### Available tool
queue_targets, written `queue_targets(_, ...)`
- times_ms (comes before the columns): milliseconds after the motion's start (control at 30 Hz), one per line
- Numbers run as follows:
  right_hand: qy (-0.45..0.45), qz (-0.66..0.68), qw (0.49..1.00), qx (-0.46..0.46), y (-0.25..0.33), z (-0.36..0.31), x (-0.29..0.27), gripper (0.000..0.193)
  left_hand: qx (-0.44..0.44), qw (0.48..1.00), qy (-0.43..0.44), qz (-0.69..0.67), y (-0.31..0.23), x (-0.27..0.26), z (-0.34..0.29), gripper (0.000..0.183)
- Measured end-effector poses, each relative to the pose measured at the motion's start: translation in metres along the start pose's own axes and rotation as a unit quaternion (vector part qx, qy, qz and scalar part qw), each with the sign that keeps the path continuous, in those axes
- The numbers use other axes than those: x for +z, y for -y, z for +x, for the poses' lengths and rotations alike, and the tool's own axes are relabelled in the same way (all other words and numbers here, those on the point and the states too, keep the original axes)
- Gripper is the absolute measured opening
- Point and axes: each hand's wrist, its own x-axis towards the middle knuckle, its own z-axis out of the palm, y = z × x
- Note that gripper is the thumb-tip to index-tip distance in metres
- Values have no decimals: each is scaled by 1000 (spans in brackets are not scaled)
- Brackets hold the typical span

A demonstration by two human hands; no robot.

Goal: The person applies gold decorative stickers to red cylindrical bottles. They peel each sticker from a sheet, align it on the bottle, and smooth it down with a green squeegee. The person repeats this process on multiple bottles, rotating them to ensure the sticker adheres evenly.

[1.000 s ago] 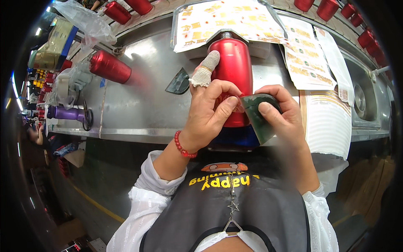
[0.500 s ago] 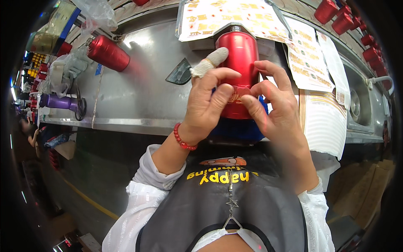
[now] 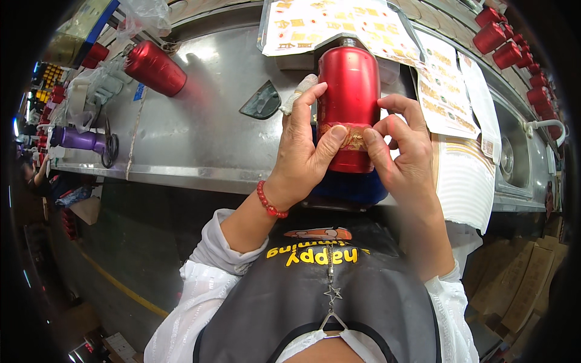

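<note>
1. When seen from the head view, has the red bottle (image 3: 349, 78) lying on the counter (image 3: 187, 130) in front of the body, neck pointing away and base toward the apron (image 3: 327, 290), probably to bring the lower part close for handwork.
2. Rests the left grip (image 3: 304, 152) along the bottle's left side, thumb pressing the gold-patterned band (image 3: 354, 140) near the base, forefinger against the flank, likely to stop any rolling.
3. Holds the right grip (image 3: 407, 154) at the band's right edge, thumb and bent forefinger close together; cannot tell whether pinching a film or merely pressing the surface.
4. Supports the base end over blue padding (image 3: 354, 190), presumably to cushion the round body.
5. Wears a pale fabric sleeve (image 3: 298, 95) on one left finger, perhaps for protection.
6. Has a dark flat piece (image 3: 264, 101) just left of the bottle, apparently for easy reach.
7. Has patterned sheets (image 3: 339, 18) beyond the neck, white paper (image 3: 463, 175) to the right and another red bottle (image 3: 155, 68) well left, seemingly placed out of the working spot.
</note>
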Motion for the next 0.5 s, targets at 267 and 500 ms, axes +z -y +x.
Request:
queue_targets(267, -130, 9, 992, 0, -20, -4, -16, 33, 29, 999, -15, 27, -5, -7, -14, 67)
queue_targets(500, -58, 117, 988, 83, 0, -7, 11, 23, 166, 949, 24, 269, -10, -7, -45, 69)
